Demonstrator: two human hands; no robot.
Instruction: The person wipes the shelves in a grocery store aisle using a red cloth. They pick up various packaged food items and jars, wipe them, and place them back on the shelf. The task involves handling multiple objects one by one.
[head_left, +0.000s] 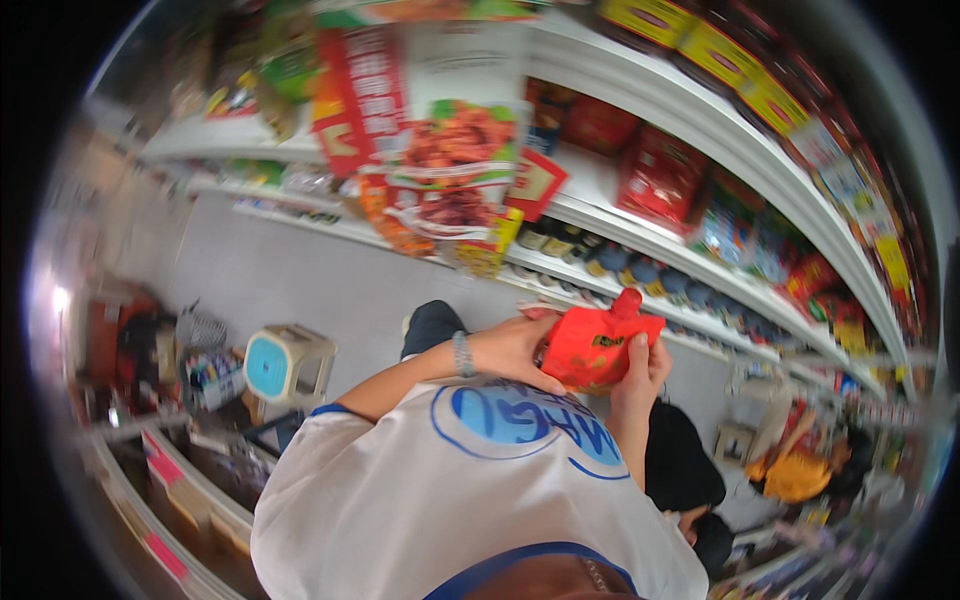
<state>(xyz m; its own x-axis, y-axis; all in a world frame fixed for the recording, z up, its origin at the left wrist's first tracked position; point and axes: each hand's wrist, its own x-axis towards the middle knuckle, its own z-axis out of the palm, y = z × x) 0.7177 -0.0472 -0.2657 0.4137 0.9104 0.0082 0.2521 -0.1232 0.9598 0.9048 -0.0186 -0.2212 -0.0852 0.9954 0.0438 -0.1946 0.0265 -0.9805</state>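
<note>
A red spouted pouch (589, 349) with a red screw cap is held in front of my chest, beside the shelves. My left hand (517, 352), with a beaded bracelet at its wrist, grips the pouch's left side, thumb along the lower edge. At the other side, my right hand (643, 367) pinches the pouch near its upper right corner, the thumb lying on its front. Dark printing and gold marks show on the pouch's face; its back is hidden.
White store shelves (675, 82) curve along the front and right, bearing red packets (660, 176) and dark bottles (645, 270). Hanging food packets (457, 165) jut out ahead. A blue-topped stool (270, 366) stands left. A person in black (679, 450) is close on my right; another wears orange (791, 472).
</note>
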